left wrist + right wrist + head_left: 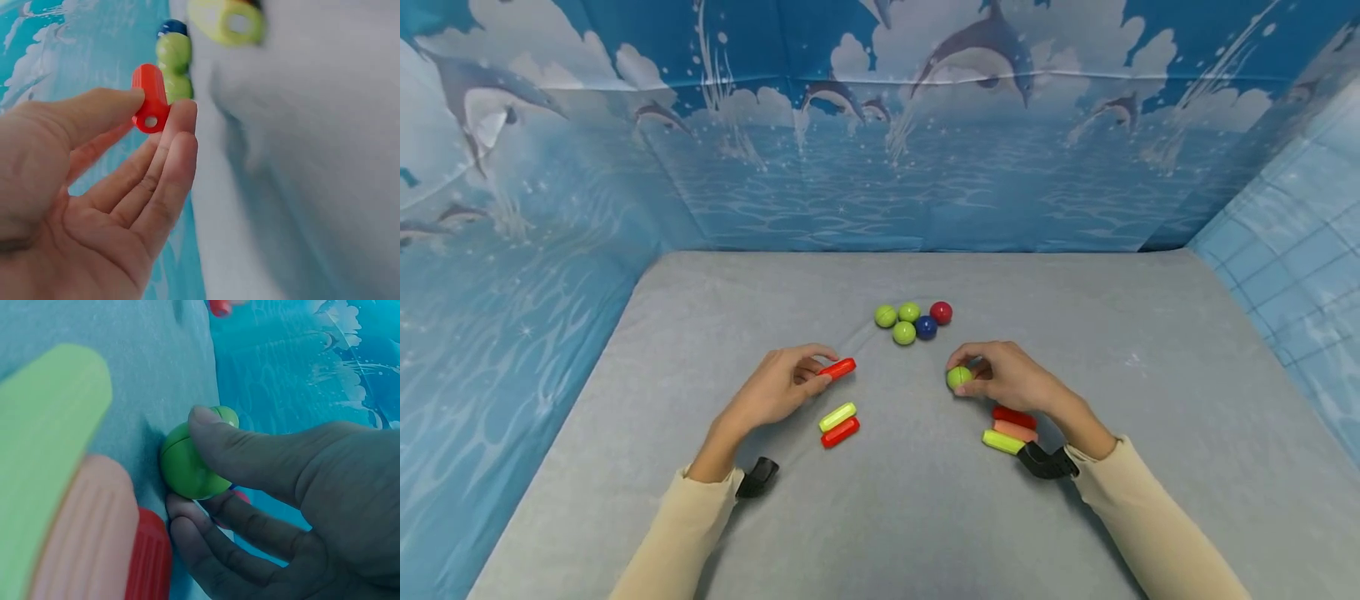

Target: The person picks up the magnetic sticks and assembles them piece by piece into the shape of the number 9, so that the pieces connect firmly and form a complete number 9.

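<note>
Your left hand (782, 383): thumb and forefinger pinch the red stick (841, 368), other fingers loosely extended. Stick juts out right of the fingertips, long axis slanting right and away from you, roughly parallel to the yellow stick (837, 417) and second red stick (840, 432), side by side and nearer you. Your right hand (1007, 375): thumb and fingers pinch the green ball (957, 378) (can't tell if it touches the cloth (880, 517)). Key relation: ball cluster (904, 333) lies ahead and left of that ball, apart from it; right hand's nearer to it than left. Dark red stick (1014, 418), pink stick (1015, 431), lime stick (1003, 442): together, just your side of the right hand.
</note>
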Tool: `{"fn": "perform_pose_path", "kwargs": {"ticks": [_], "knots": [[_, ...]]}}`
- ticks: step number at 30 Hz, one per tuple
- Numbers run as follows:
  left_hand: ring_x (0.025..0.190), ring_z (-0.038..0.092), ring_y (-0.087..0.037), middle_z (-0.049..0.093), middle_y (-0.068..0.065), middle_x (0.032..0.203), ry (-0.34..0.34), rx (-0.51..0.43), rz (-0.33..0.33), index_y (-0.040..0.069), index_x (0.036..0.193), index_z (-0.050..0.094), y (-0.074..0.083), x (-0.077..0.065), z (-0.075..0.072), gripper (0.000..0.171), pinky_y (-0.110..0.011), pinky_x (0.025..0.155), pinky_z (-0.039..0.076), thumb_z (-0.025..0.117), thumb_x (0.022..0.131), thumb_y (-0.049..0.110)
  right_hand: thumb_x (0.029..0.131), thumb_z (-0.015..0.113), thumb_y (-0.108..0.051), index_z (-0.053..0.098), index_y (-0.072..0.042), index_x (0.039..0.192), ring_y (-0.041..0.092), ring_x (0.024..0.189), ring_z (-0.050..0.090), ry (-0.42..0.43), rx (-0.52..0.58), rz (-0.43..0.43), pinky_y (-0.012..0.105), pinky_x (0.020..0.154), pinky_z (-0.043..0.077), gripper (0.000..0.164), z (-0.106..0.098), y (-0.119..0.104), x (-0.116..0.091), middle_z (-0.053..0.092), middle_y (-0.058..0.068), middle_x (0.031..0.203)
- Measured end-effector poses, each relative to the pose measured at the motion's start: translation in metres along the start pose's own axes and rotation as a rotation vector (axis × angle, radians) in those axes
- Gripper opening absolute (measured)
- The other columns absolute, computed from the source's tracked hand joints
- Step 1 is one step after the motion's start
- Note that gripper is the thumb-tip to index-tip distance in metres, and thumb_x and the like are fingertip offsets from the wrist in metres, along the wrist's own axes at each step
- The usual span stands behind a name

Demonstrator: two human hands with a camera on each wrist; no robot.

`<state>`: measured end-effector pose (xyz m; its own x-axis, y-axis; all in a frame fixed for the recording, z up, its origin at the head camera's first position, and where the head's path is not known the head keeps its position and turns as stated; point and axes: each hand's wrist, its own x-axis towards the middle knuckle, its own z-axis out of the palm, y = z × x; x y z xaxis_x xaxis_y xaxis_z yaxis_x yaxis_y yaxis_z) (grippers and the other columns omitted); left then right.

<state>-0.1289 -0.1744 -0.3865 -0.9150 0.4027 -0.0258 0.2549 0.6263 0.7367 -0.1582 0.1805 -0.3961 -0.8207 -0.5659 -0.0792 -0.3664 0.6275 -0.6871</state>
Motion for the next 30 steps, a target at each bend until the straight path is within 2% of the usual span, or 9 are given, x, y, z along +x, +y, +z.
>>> {"fn": "perform_pose_path", "kwargs": {"ticks": [3,8,11,15,19,21,26,30], "knots": [[0.091,0.069,-0.016,0.072,-0.007,0.114,0.002,-0.023,0.015,0.016,0.124,0.07,0.011,0.013,0.003,0.031,-0.035,0.08,0.056,0.07,0.094,0.01,0.088,0.078,-0.015,0.069,-0.011,0.112,0.018,0.093,0.068,-0.005,-0.016,0.004,0.04,0.085,0.055,0.026,0.0,-0.001,0.0,0.07,0.003,0.109],[0.093,0.069,-0.015,0.073,-0.004,0.116,-0.044,-0.079,-0.002,0.015,0.121,0.074,0.03,0.034,0.011,0.028,-0.034,0.081,0.057,0.071,0.093,0.009,0.087,0.079,-0.014,0.07,-0.011,0.112,0.016,0.09,0.065,-0.007,-0.035,0.024,0.039,0.084,0.054,0.026,0.0,-0.002,0.001,0.07,0.002,0.106],[0.089,0.069,-0.014,0.074,-0.003,0.11,-0.073,-0.089,-0.014,0.014,0.116,0.076,0.036,0.045,0.016,0.024,-0.03,0.076,0.056,0.071,0.093,0.01,0.087,0.079,-0.013,0.07,-0.012,0.112,0.015,0.088,0.064,-0.009,-0.042,0.031,0.037,0.083,0.053,0.027,0.0,-0.003,0.001,0.07,0.0,0.104],[0.085,0.069,-0.019,0.076,-0.004,0.102,-0.095,-0.111,0.002,0.012,0.109,0.079,0.044,0.057,0.025,0.019,-0.026,0.07,0.053,0.073,0.092,0.009,0.087,0.079,-0.014,0.069,-0.012,0.112,0.014,0.087,0.063,-0.009,-0.047,0.032,0.036,0.082,0.053,0.027,0.0,-0.001,0.001,0.07,0.0,0.103],[0.08,0.067,-0.028,0.077,-0.007,0.098,-0.11,-0.177,0.017,0.01,0.107,0.08,0.047,0.065,0.036,0.018,-0.023,0.062,0.047,0.075,0.09,0.007,0.087,0.079,-0.014,0.069,-0.011,0.112,0.015,0.089,0.064,-0.012,-0.047,0.035,0.038,0.083,0.054,0.027,-0.001,0.0,0.0,0.07,0.001,0.105],[0.077,0.065,-0.031,0.078,-0.007,0.095,-0.108,-0.202,0.001,0.01,0.104,0.08,0.048,0.066,0.042,0.017,-0.022,0.058,0.043,0.076,0.089,0.007,0.087,0.079,-0.013,0.068,-0.01,0.112,0.017,0.092,0.066,-0.009,-0.041,0.035,0.041,0.085,0.055,0.027,-0.002,-0.001,0.0,0.07,0.002,0.106],[0.065,0.061,-0.02,0.078,-0.003,0.088,-0.078,-0.196,-0.044,0.011,0.096,0.082,0.051,0.067,0.054,0.011,-0.022,0.054,0.04,0.079,0.085,0.007,0.087,0.079,-0.01,0.067,-0.009,0.111,0.025,0.099,0.07,-0.002,-0.024,0.039,0.045,0.089,0.056,0.027,-0.003,-0.004,0.0,0.07,0.006,0.11],[0.062,0.057,-0.01,0.078,-0.003,0.088,-0.084,-0.179,-0.029,0.009,0.093,0.082,0.051,0.07,0.061,0.009,-0.022,0.054,0.042,0.08,0.084,0.007,0.087,0.078,-0.01,0.067,-0.01,0.111,0.024,0.1,0.07,-0.005,-0.024,0.059,0.044,0.088,0.056,0.026,-0.003,-0.007,-0.001,0.07,0.006,0.112]]}}
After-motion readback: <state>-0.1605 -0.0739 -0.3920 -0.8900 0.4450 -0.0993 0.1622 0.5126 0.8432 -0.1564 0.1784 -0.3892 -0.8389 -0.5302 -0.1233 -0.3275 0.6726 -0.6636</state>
